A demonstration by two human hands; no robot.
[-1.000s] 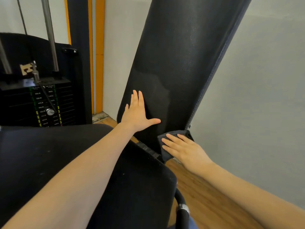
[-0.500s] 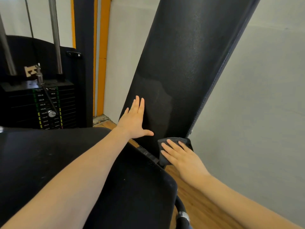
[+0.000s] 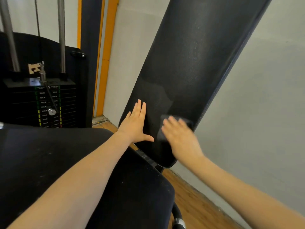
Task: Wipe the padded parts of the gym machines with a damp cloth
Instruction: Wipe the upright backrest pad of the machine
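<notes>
Tall black back pad (image 3: 189,71), tilted, its lower end just above the rear edge of the seat pad (image 3: 49,162). Left hand (image 3: 137,124) flat on the back pad's lower left edge — fingers straight and held together, thumb spread out to the right. It looks like a brace.

Right hand (image 3: 179,138) motion-blurred, pressing the dark cloth (image 3: 177,120) onto the pad near the lower right edge, beside the stitched seam. Fingers look extended over the cloth; whether they are together or apart, cannot tell through the blur. A darker, damp-looking patch sits on the pad above the two hands; everything higher reads dry and grey.

Risks, as judged from here:
- Cloth is only pressed, not gripped — a fast stroke could slide the hand off it, or bunch it at the seam.
- The upper stretch of the pad is far up; reaching for it may leave it skipped, or pull the bracing hand off.
- The narrow gap where the back pad meets the seat pad could easily be missed.
- Weight stack (image 3: 39,104) at left, well apart, no concern.
</notes>
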